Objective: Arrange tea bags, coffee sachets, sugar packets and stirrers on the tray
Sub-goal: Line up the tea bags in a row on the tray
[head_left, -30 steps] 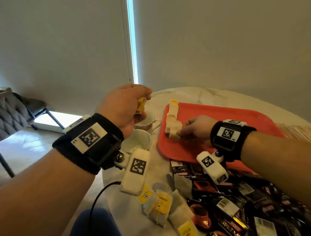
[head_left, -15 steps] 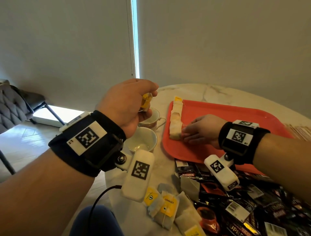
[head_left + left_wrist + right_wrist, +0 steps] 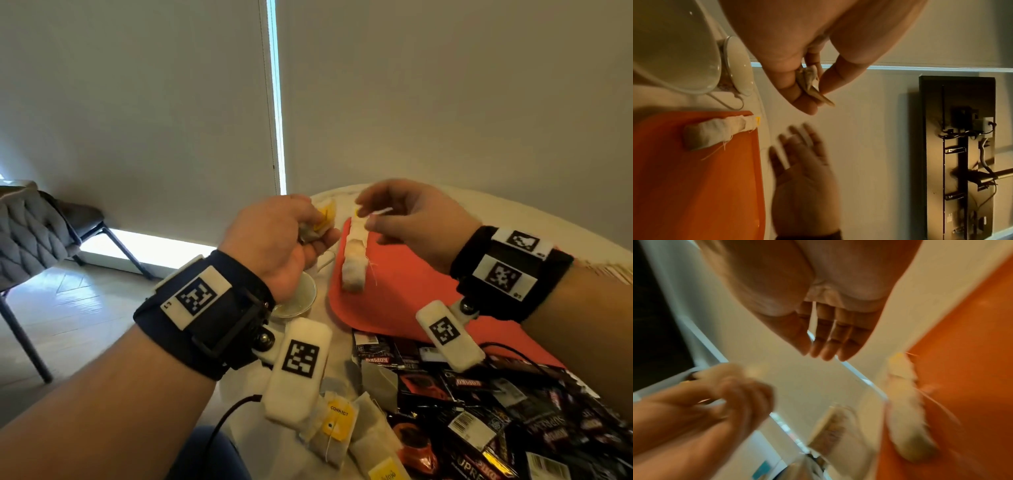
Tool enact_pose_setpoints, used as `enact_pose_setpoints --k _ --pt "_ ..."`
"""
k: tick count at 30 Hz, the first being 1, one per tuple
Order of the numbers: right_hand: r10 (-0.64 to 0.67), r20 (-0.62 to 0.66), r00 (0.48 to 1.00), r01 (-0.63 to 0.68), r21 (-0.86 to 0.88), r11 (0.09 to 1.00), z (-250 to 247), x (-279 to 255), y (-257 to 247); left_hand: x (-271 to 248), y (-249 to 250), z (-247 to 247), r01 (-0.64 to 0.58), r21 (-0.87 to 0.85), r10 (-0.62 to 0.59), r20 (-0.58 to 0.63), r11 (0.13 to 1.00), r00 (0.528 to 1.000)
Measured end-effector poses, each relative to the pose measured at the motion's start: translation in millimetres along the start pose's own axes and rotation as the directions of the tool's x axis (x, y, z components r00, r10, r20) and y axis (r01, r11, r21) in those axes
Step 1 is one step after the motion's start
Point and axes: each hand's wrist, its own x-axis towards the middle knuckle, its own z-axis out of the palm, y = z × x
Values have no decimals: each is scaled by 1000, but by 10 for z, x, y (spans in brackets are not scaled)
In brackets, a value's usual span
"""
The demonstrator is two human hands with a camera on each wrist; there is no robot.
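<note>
My left hand (image 3: 317, 228) is raised over the cups and pinches a small bunch of tea bags (image 3: 809, 84), their yellow tag (image 3: 324, 219) showing. My right hand (image 3: 368, 214) hovers above the tray's far left corner with relaxed fingers (image 3: 828, 344) and holds nothing. It is close to the left hand. A row of pale tea bags (image 3: 354, 270) lies along the left edge of the red tray (image 3: 411, 301). The same row (image 3: 715, 131) shows in the left wrist view. The right wrist view is blurred.
Two white cups (image 3: 296, 298) (image 3: 737, 65) stand left of the tray, below my left hand. Loose tea bags with yellow tags (image 3: 339, 431) and several black coffee sachets (image 3: 479, 411) lie on the near table. Pale stirrers (image 3: 606, 270) peek out right of the tray. A grey chair (image 3: 30, 233) stands at the left.
My right hand has lifted off the tea-bag row on the tray and swung up and left toward my left hand. The left hand still holds its tea bags.
</note>
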Motion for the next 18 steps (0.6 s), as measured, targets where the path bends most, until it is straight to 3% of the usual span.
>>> enact_pose_setpoints --k 3,8,10,13,16,18 --pt "-205 100 974 215 -105 971 -49 -150 -299 -58 -30 54 10 -51 -7 44 999 999" --pt "-24 82 996 26 -25 999 -34 -332 -458 -141 -78 132 -102 -95 106 35 990 994" --pt "-86 11 996 86 -85 993 -45 -373 -489 -184 -98 166 -124 -83 127 38 989 991" --pt "-152 -103 983 156 31 987 -94 -400 -550 -253 -109 196 -147 -1 146 68 989 987" --pt "-149 -92 985 158 95 983 -81 -423 -562 -283 -97 185 -173 66 168 70 983 983" --pt "-77 -45 996 84 169 982 -29 -442 -538 -283 -86 161 -174 52 171 52 983 984"
